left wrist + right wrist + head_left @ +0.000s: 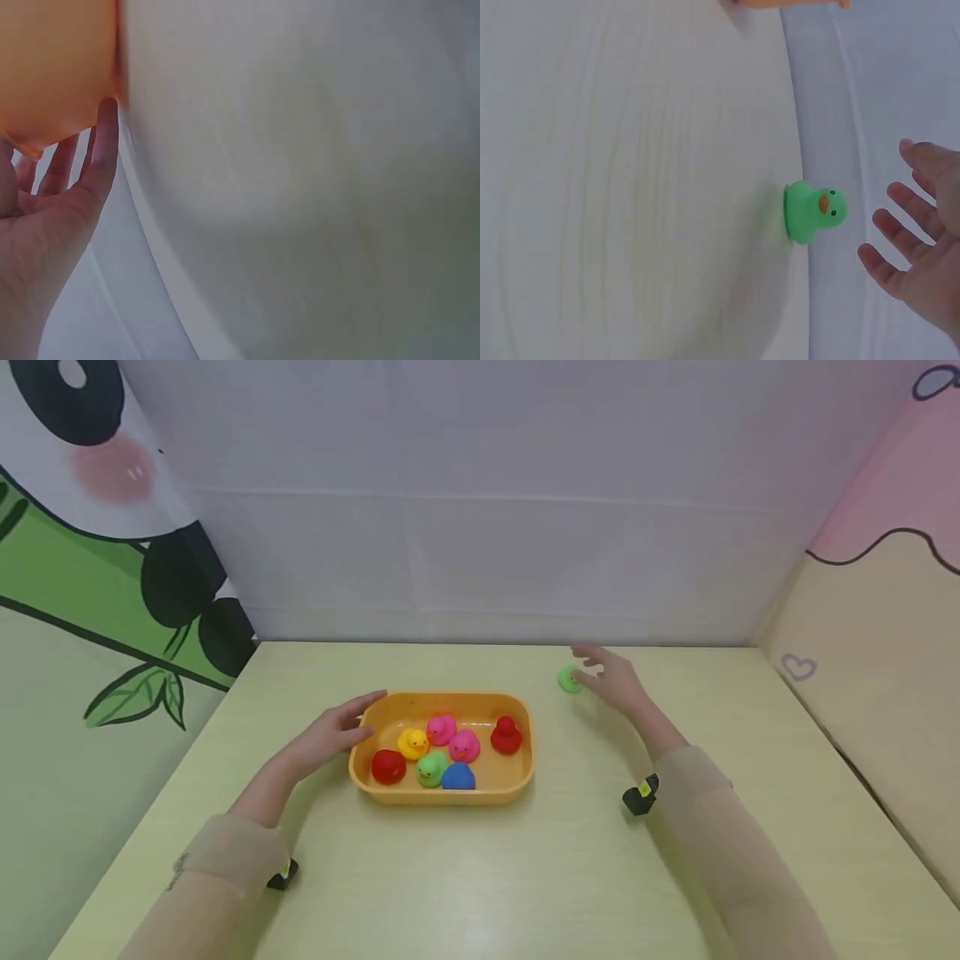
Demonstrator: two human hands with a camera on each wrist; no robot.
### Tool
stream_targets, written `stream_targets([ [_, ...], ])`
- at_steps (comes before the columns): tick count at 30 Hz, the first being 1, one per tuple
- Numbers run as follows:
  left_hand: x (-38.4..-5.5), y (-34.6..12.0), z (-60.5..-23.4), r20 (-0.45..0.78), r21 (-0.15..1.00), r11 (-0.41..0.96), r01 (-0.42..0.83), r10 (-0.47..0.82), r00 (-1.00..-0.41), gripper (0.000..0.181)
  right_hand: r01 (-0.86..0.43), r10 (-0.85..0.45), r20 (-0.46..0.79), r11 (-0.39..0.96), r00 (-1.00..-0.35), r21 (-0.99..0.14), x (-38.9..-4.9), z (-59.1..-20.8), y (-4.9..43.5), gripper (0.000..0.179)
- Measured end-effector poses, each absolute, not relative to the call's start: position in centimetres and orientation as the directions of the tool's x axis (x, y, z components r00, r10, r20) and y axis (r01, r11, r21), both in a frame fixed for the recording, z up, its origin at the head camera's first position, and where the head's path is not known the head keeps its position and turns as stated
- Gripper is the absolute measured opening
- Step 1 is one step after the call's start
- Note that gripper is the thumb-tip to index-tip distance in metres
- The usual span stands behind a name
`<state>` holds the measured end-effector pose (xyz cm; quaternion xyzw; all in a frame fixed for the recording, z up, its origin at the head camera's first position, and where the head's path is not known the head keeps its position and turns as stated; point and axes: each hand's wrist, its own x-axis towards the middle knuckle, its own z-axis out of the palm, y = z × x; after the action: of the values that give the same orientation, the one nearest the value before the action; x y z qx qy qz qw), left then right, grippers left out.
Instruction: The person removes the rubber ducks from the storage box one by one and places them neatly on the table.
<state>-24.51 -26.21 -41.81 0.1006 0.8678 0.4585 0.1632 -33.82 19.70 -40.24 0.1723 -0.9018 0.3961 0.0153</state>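
My left hand (330, 735) rests at the left end of the orange-yellow tray (517, 785), its extended fingers touching the rim. In the left wrist view those fingers (106, 142) lie against the tray's outer side. A green rubber duck (810, 211) stands upright on the table near its back edge. My right hand (615, 681) hovers beside and above it, fingers spread and slightly bent. A gap shows between that hand and the duck in the right wrist view.
Inside the tray are a yellow duck (413, 744), pink ducks (464, 746), a green duck (432, 769), red toys (506, 736) and a blue rounded toy (458, 776). A pale wall (480, 568) rises behind the table (450, 877), with printed side panels left and right.
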Motion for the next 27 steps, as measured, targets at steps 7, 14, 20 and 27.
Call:
stream_targets([
  [7,-24.3,-25.9,-41.8,-0.184,0.819,0.573,0.026,0.305,-0.934,0.059,-0.379,-0.335,0.208,0.602,-0.919,-0.703,-32.0,-38.2,18.1,0.047],
  [14,-24.2,-25.9,-41.6,-0.173,0.810,0.585,0.040,0.304,-0.937,0.059,-0.418,-0.364,0.238,0.573,-0.900,-0.705,-30.1,-37.0,16.3,0.043],
  [20,-24.2,-25.8,-41.6,-0.170,0.812,0.583,0.038,0.299,-0.939,0.059,-0.447,-0.383,0.265,0.541,-0.885,-0.712,-28.2,-36.8,14.6,0.042],
  [27,-24.1,-25.5,-41.5,-0.177,0.810,0.586,0.031,0.294,-0.939,0.058,-0.486,-0.388,0.324,0.459,-0.863,-0.744,-25.9,-37.1,13.0,0.039],
])
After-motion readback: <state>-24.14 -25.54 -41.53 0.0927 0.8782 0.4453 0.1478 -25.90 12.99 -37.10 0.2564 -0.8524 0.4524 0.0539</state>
